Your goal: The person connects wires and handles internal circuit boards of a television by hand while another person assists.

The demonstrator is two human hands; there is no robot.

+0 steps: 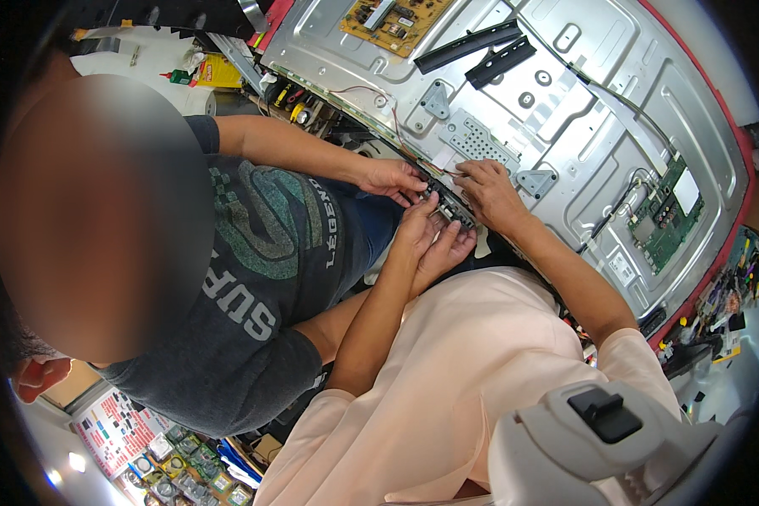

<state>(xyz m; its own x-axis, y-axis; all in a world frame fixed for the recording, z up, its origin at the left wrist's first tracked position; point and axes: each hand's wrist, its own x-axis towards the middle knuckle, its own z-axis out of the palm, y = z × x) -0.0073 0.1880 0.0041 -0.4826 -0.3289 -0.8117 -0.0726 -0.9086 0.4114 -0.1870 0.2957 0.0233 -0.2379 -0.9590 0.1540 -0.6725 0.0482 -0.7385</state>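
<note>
A narrow black part with a bumpy surface lies along the near edge of a large silver metal panel. My left hand pinches this black part with its fingertips. Beyond it, my right hand rests at the panel's edge with bent fingers, close to thin wires; what its fingertips hold, if anything, is hidden. A co-worker in a dark grey T-shirt leans in from the left. One co-worker's hand grips the part's far left end, and the other supports it just right of my left hand.
On the panel sit a yellow-brown circuit board, two loose black strips, metal brackets and a green circuit board with cables. Tools lie under the panel's left edge; more clutter stands at the right.
</note>
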